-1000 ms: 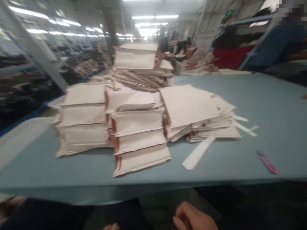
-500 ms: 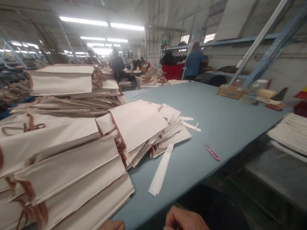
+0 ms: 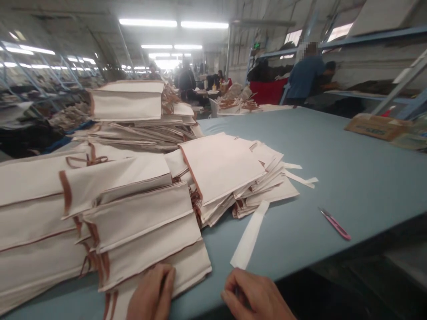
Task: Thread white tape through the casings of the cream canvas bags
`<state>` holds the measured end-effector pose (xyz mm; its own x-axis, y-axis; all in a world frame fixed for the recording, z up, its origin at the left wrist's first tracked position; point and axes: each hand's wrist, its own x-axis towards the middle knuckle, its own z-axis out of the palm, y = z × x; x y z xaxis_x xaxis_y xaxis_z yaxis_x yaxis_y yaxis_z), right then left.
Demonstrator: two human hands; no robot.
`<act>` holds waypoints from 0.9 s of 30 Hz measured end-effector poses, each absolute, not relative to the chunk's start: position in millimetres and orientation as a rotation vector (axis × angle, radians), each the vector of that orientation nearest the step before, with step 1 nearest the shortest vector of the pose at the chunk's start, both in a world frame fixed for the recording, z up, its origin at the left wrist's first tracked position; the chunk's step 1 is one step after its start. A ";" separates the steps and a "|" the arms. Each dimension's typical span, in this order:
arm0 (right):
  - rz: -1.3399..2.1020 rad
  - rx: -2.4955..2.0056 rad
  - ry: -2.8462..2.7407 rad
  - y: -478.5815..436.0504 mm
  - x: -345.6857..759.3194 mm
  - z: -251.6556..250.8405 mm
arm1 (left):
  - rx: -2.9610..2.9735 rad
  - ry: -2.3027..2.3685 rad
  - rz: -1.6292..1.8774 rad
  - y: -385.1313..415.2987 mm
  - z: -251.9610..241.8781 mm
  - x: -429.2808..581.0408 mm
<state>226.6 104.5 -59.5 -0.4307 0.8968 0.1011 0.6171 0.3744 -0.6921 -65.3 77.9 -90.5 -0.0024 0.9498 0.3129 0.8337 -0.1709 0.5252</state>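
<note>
My left hand (image 3: 151,291) is curled with its fingers together, over the near end of a stack of cream cloth bags (image 3: 143,218) with brown binding. Whether it grips the cloth is hidden. Above the table's front edge, my right hand (image 3: 256,293) is closed, thumb against the fingers. A small dark spot shows between them, too unclear to name. Just beyond the right hand lies a white strip (image 3: 250,235). Another pile of cream bags (image 3: 220,169) is fanned out past it. Pink thread snips (image 3: 335,223) lie to the right on the blue-grey table (image 3: 287,231).
Taller stacks of cream bags (image 3: 130,106) stand at the back left. More thin white strips (image 3: 302,178) stick out past the fanned pile. A cardboard box (image 3: 376,126) is at the far right. A person in blue (image 3: 305,78) stands by shelving beyond the table.
The view has swung left, so the table's contents appear farther right. Both hands have risen farther into view, the left one now over the near bags.
</note>
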 end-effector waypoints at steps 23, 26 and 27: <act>-0.146 -0.868 -2.492 247.7 34.7 19.4 | 1.921 1.914 1.307 76.3 -109.8 -41.8; -0.192 -0.785 -2.460 230.6 54.8 11.8 | 1.911 1.896 1.377 78.7 -106.4 -36.6; -0.203 -0.755 -2.450 224.9 61.4 11.0 | 1.909 1.886 1.404 78.1 -104.8 -34.7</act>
<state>61.4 224.9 11.0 -0.6829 0.4725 0.5571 0.5579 0.8297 -0.0198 -34.7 78.1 -104.8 -0.2019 0.8348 0.5122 0.7301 -0.2203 0.6468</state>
